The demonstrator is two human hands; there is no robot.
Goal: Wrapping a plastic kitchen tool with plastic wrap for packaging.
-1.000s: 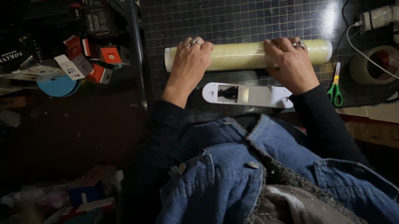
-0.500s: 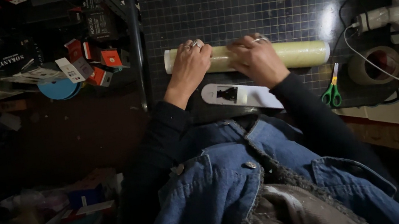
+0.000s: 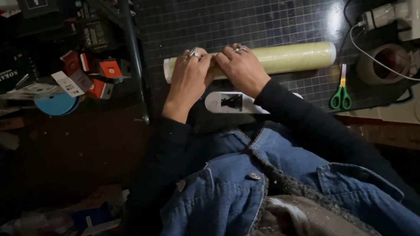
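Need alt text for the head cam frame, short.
Seen from above, a person's left hand and right hand rest side by side on the left part of a pale yellow roll lying across a dark gridded cutting mat. A white flat card lies nearer the body, green-handled scissors to the right.

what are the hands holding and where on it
Both hands rest on the pale yellow roll lying on the grid cutting mat. The left hand and right hand press side by side near its left end.

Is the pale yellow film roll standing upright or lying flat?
Lying flat. The pale yellow film roll lies sideways on the black gridded cutting mat, with the left hand and right hand on it.
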